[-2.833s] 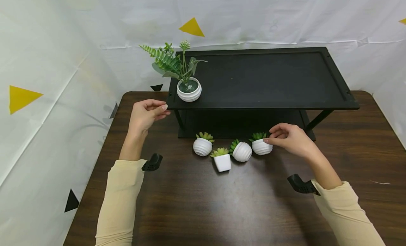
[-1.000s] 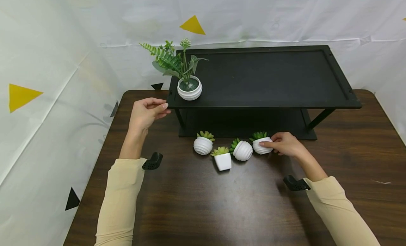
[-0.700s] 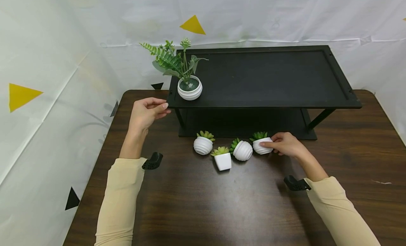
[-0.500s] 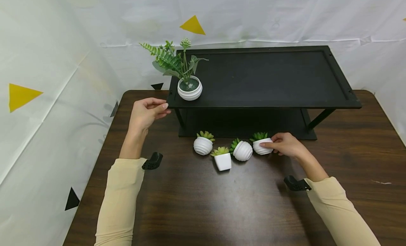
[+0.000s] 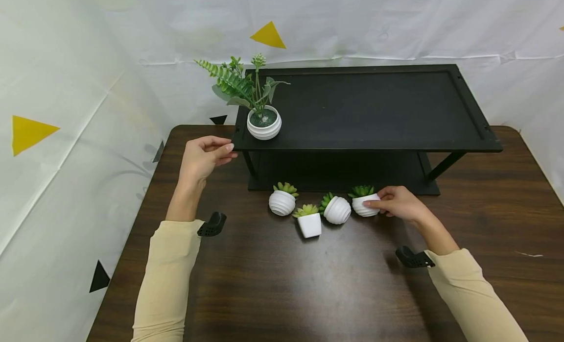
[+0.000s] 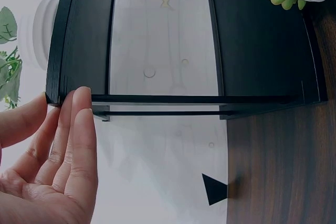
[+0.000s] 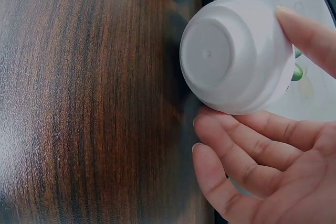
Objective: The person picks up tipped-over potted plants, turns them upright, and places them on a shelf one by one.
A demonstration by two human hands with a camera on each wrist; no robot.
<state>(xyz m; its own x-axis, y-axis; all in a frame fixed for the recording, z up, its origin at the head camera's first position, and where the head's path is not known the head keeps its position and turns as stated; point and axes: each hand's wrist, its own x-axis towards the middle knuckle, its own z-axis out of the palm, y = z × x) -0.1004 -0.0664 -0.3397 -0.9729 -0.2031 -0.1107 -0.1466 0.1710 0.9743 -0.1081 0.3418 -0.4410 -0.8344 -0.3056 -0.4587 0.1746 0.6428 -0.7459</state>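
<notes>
My left hand pinches the front left corner of a black two-tier shelf, thumb above and fingers below in the left wrist view. My right hand holds the rightmost succulent in a ribbed white pot by its side, thumb and fingertips on either side of the pot. In the right wrist view the round base of that potted succulent faces the camera. To its left, a second ribbed pot with a succulent lies tipped, beside a square white pot with a succulent and another ribbed one.
A taller leafy plant in a white pot stands on the shelf's top left corner. The shelf rests on a dark wooden table. White sheeting with coloured triangles hangs behind and to the left.
Since the oldest frame my right hand has lowered onto the rightmost potted succulent and taken hold of its side. That pot has just shifted slightly right. My left hand stays at the shelf corner.
</notes>
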